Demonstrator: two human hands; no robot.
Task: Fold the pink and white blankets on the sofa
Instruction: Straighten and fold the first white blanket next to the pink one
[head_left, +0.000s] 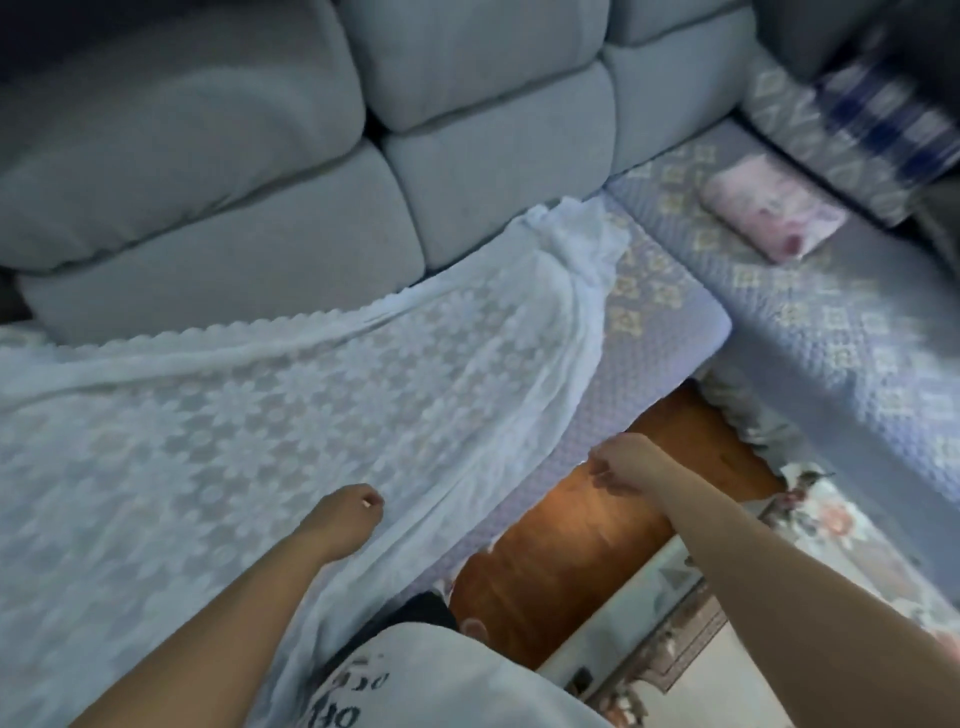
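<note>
The white lace blanket (270, 415) lies spread over the sofa seat at left and centre, bunched at its far right corner near the back cushions. Its near edge hangs over the seat front. My left hand (345, 512) rests on this near part with fingers curled into the cloth. My right hand (623, 460) hovers at the seat's front edge, just right of the blanket, fingers curled downward. Whether it pinches any cloth is unclear. The pink blanket (769, 213) lies folded into a small rectangle on the sofa's right section.
Grey back cushions (467, 130) line the rear of the sofa, over a patterned seat cover (810, 322). A blue and white pillow (883, 109) sits at the far right. Below are wooden floor (571, 545) and a floral rug (852, 530).
</note>
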